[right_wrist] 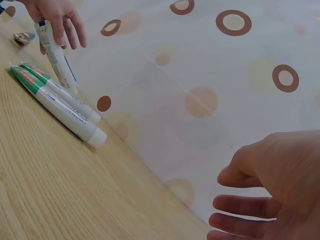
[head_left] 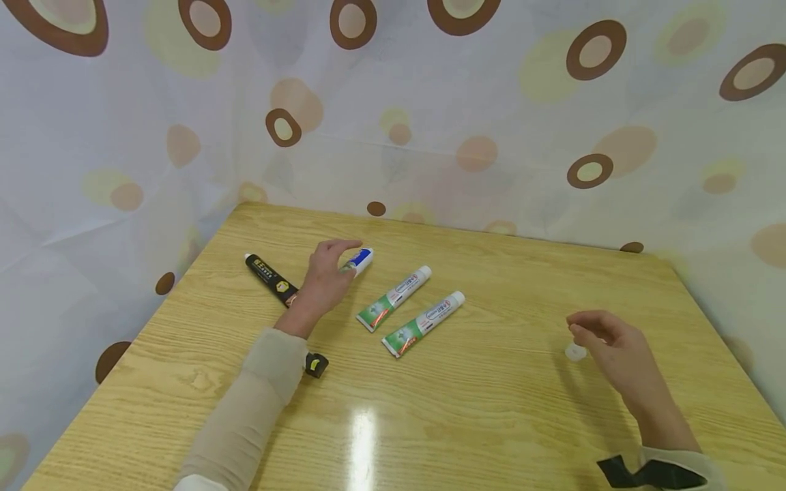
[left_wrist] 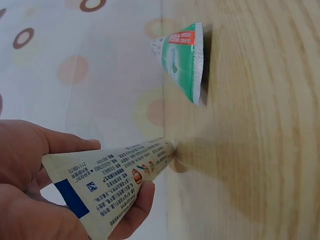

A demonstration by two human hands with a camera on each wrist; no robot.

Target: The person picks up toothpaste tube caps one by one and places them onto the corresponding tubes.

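Observation:
My left hand (head_left: 328,273) grips a white toothpaste tube with a blue end (head_left: 360,259), thumb on one side and fingers on the other. In the left wrist view that tube (left_wrist: 120,185) is tilted, its printed back showing and its far end low at the wooden table. Two green-and-white toothpaste tubes (head_left: 396,298) lie side by side to the right of this hand. My right hand (head_left: 620,351) hovers over the table's right side with loosely bent fingers and nothing in its grasp. Just by its thumb in the head view is a small white round object (head_left: 575,352), partly hidden.
A black tube (head_left: 267,276) lies left of my left hand, partly covered by it. A black strap end (head_left: 316,365) sticks out by the left sleeve. Spotted white cloth (head_left: 393,157) walls in the wooden table (head_left: 491,409) at the back and sides.

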